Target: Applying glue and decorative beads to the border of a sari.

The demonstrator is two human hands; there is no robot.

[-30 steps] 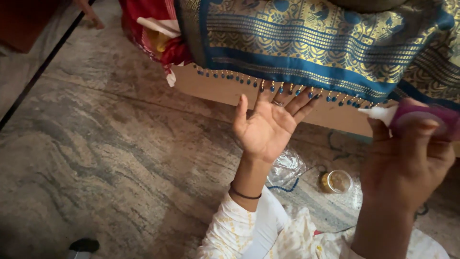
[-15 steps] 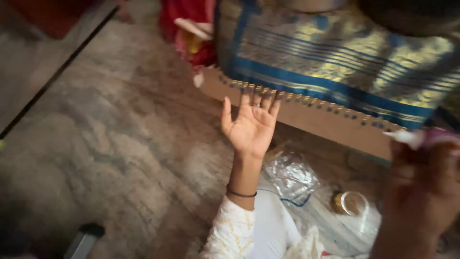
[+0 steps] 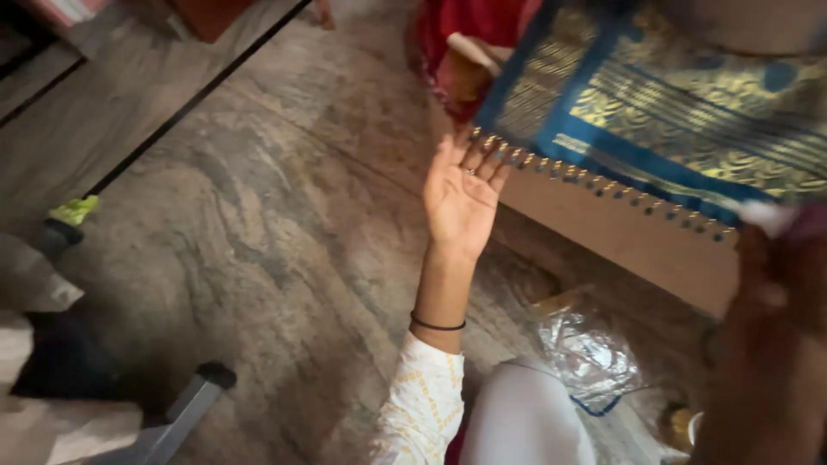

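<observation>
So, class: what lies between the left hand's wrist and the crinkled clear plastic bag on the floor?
In the head view, only bare stone floor separates the left hand from the plastic bag.

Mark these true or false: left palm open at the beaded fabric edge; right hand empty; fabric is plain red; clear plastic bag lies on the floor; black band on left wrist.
1. The left hand is open, fingers at the beaded edge of the fabric. True.
2. The right hand is empty. False: it grips a small whitish-pink object, too blurred to identify.
3. The fabric is plain red. False: blue with gold pattern.
4. A clear plastic bag lies on the floor. True.
5. A black band circles the left wrist. True.
</observation>
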